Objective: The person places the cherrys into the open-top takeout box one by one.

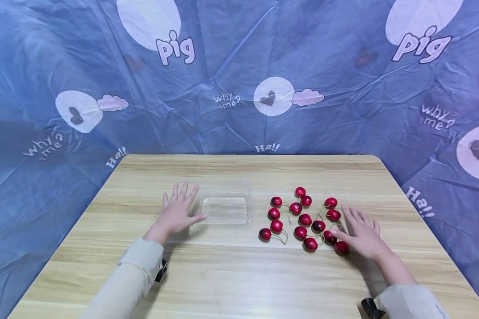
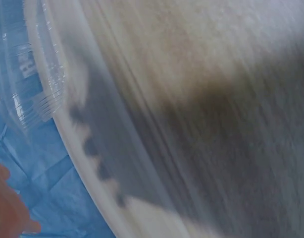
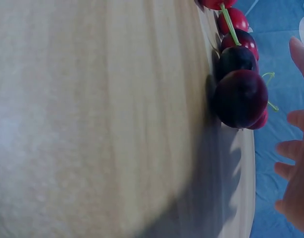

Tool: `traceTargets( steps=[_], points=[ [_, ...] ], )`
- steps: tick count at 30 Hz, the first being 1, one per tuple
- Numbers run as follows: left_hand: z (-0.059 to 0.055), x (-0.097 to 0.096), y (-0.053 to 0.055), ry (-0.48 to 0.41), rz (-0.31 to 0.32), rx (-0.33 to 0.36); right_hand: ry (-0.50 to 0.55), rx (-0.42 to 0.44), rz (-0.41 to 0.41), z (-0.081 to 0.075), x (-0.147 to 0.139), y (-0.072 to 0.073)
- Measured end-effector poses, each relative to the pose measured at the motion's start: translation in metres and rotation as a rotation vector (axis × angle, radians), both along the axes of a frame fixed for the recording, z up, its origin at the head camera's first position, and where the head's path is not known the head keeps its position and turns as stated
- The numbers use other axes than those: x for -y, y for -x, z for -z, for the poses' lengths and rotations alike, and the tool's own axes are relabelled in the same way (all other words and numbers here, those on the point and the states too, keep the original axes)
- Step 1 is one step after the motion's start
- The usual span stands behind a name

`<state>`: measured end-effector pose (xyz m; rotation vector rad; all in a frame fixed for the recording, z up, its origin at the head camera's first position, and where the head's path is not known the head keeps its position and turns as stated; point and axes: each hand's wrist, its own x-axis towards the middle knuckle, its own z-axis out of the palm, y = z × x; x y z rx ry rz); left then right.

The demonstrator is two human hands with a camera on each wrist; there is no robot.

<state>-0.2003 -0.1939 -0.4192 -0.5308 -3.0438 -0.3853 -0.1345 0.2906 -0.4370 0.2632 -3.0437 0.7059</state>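
In the head view, my left hand (image 1: 178, 212) is spread beside the left end of a clear plastic container (image 1: 225, 210), with straight fingers and nothing in its grasp. The left wrist view shows the container's ridged side (image 2: 45, 74) and part of that hand (image 2: 11, 203) at the edge. Red cherries (image 1: 304, 219) with green stems lie loose to the right of the container. My right hand (image 1: 361, 232) hovers at the right side of the group, fingers extended, its thumb overlapping a dark cherry (image 1: 330, 237). A dark cherry (image 3: 240, 99) looms near that hand (image 3: 296, 173) in the right wrist view.
Everything rests on a light wood-grain table (image 1: 239, 274) with rounded far corners. A blue printed cloth (image 1: 239, 128) hangs behind and around it. Each sleeve has a black strap or device (image 1: 372, 308) near the wrist.
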Motion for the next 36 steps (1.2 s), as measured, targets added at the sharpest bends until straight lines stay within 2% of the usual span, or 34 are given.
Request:
traceTargets(
  steps=[14,21,27,36],
  points=[
    [0.009,-0.009,0.005,-0.025,0.028,0.047,0.073,-0.003,0.001,-0.001,0.001,-0.002],
    [0.014,-0.013,0.009,-0.010,0.046,0.039,0.151,0.031,0.024,-0.002,0.003,-0.003],
    [0.014,-0.017,0.011,-0.004,0.065,0.048,0.267,0.072,0.064,-0.005,0.005,-0.003],
    [0.010,-0.021,0.014,-0.019,0.089,0.069,0.335,0.090,0.128,-0.002,0.006,-0.001]
  ],
)
